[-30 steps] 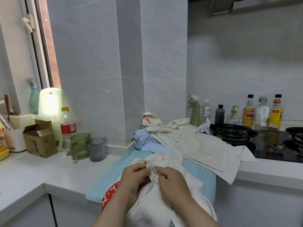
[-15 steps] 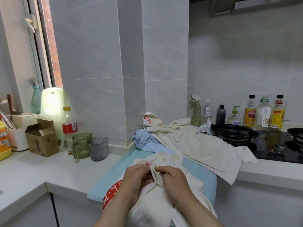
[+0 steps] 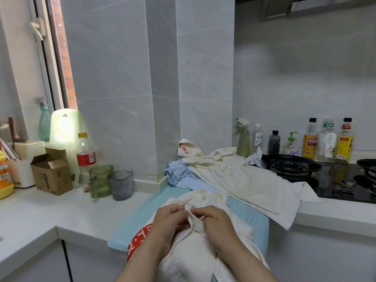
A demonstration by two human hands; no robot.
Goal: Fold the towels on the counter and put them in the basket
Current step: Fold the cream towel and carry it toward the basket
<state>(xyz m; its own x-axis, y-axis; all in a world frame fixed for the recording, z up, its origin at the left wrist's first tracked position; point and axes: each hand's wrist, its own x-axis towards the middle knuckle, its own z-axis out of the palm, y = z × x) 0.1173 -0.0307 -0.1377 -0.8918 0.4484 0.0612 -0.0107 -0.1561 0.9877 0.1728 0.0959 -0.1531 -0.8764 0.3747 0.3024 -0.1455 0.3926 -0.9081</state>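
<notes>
The left hand (image 3: 173,224) and the right hand (image 3: 215,224) meet at the near middle of the scene. Each has its fingers curled, pinching a bunched edge of the cream towel (image 3: 189,261) between them. That towel lies crumpled on the blue mat (image 3: 248,216) at the near edge of the counter (image 3: 61,210), and its lower part hangs toward the person.

To fold it well, I judge the hands should work along the edge until each holds a corner. They should then draw apart so the cloth spreads flat on the mat before any fold. A light pinch lets the hem slide through.

Farther right, a second cream towel (image 3: 240,180) drapes over the counter edge. It overlaps a blue towel (image 3: 177,174) at its far left and lies just beside the stove (image 3: 291,165), so cloth swung that way could snag. The basket is not in view.
</notes>
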